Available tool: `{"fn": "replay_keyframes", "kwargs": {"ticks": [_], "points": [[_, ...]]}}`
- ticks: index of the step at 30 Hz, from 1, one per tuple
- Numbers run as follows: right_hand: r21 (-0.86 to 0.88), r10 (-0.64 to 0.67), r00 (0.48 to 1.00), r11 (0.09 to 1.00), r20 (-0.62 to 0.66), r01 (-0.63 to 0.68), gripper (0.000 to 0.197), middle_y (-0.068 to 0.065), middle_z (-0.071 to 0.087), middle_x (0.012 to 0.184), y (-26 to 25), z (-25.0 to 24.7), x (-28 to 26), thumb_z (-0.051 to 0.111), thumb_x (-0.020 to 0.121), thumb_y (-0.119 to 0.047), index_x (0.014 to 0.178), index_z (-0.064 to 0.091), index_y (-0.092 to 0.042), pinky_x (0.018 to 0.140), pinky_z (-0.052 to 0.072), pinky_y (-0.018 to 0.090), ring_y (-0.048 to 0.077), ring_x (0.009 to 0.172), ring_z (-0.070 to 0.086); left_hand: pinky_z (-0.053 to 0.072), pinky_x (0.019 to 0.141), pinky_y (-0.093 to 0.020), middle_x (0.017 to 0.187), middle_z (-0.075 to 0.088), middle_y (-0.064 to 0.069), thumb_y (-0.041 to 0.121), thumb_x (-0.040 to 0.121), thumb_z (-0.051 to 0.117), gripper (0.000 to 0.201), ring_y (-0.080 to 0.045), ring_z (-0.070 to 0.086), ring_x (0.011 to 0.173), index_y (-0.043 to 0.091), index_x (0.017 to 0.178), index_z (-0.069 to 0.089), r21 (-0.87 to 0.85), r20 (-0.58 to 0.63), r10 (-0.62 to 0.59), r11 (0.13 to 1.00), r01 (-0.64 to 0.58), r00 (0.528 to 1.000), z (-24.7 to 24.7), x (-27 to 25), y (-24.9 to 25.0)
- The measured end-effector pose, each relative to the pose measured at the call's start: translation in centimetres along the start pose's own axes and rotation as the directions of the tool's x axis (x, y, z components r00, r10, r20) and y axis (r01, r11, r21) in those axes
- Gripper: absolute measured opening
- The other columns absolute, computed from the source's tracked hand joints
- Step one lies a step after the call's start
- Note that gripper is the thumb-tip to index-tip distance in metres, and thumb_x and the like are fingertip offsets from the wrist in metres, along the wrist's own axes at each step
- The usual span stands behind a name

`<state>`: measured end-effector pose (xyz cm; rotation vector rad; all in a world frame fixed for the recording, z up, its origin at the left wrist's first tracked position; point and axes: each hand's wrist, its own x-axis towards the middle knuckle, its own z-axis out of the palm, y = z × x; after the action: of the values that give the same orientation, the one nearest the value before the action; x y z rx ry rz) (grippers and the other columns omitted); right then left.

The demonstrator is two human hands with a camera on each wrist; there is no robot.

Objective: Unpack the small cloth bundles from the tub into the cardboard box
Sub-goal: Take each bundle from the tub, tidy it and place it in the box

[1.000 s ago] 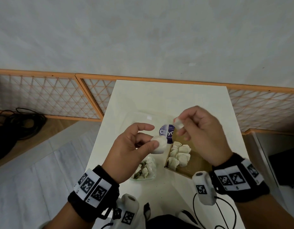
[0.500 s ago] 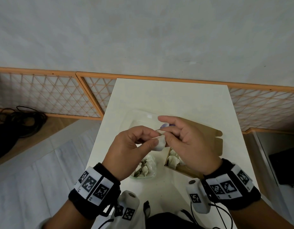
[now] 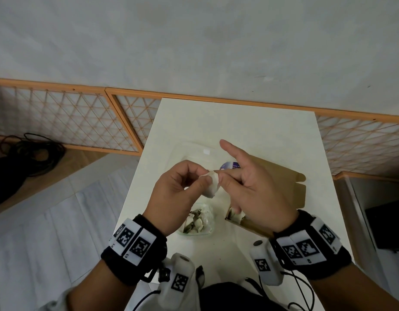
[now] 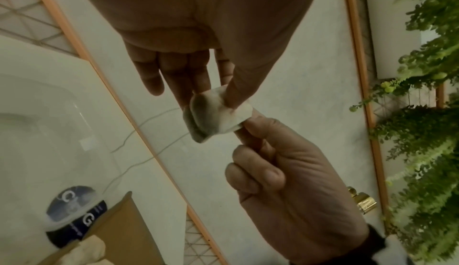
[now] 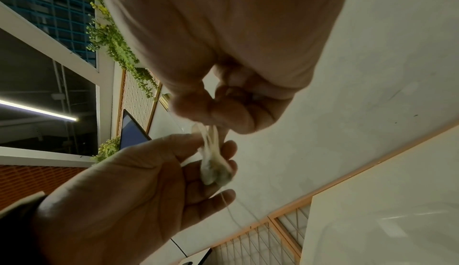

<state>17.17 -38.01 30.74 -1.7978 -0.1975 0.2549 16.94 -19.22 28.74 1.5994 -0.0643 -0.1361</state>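
While both hands pinch bundle (image 3: 211,185) | lid label (image 4: 74,216): "G"

My left hand (image 3: 176,194) is up in front of me, thumb and first finger pinched together on something small. My right hand (image 3: 250,187) is right beside it, touching. Its thumb and one finger pinch too, and its first finger (image 3: 230,149) sticks out straight.
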Motion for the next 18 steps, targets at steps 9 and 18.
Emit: {"fn": "replay_keyframes", "kwargs": {"ticks": [9, 18], "points": [[-0.182, 0.043, 0.997, 0.983, 0.057, -0.032, 0.072, -0.014, 0.048, 0.051, 3.0, 3.3, 2.7, 0.051, 0.106, -0.02, 0.166, 0.012, -0.029, 0.098, 0.016, 0.03, 0.005, 0.05, 0.049, 0.058, 0.07, -0.023, 0.075, 0.077, -0.009, 0.011, 0.101, 0.063, 0.009, -0.024, 0.073, 0.069, 0.009, 0.093, 0.065, 0.171, -0.115, -0.124, 0.975, 0.142, 0.986, -1.8, -0.5, -1.6], [-0.219, 0.147, 0.983, 0.968, 0.11, -0.12, 0.066, -0.011, 0.059, 0.058, 5.1, 6.3, 4.6, 0.052, 0.106, -0.025, 0.164, 0.022, -0.034, 0.059, 0.049, 0.034, 0.008, 0.05, 0.048, 0.063, 0.082, -0.037, 0.078, 0.078, -0.007, 0.016, 0.1, 0.067, 0.007, -0.02, 0.076, 0.074, 0.011, 0.095, 0.067, 0.148, -0.183, -0.238, 0.952, 0.266, 0.954, -4.2, -0.3, -3.9]]}}
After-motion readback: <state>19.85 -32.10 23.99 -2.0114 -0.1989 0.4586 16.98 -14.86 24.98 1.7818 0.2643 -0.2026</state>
